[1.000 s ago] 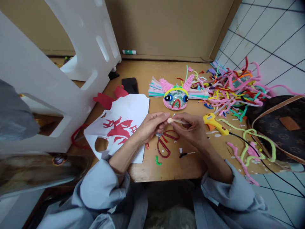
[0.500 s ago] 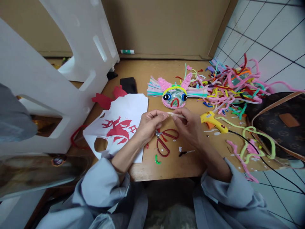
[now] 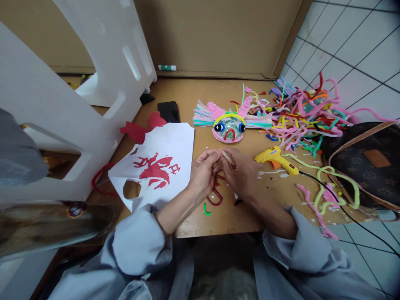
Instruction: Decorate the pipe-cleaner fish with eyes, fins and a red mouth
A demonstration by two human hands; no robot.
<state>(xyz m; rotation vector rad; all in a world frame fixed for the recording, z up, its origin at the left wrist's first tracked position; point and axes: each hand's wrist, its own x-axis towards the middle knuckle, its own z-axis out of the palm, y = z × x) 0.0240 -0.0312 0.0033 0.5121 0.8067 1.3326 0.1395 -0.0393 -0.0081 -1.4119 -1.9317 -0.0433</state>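
In front of me, my left hand (image 3: 202, 168) and my right hand (image 3: 245, 171) meet with their fingertips pinched on a short pale pipe cleaner (image 3: 228, 157). It looks bent, and my fingers cover much of it. Beneath them lie red-handled scissors (image 3: 215, 200), mostly hidden by the hands. Just beyond is a clear round animal face (image 3: 230, 132) with pink fuzzy ears, blue-ringed eyes and a red mouth. It rests against a bundle of pastel pipe cleaners (image 3: 258, 121). A yellow glue gun (image 3: 275, 158) lies right of my right hand.
White paper (image 3: 181, 141) with red cut-outs lies at left, near a black phone (image 3: 168, 112). Tangled colourful pipe cleaners (image 3: 308, 121) and a brown handbag (image 3: 359, 162) fill the right side. A black cord (image 3: 337, 200) runs off right. A white plastic panel (image 3: 106, 54) stands at left.
My hands have drawn closer together and slightly toward me, and the pale pipe cleaner, stretched straighter before, now appears bent. My right hand has covered more of the scissors. The glue gun has shifted slightly left.
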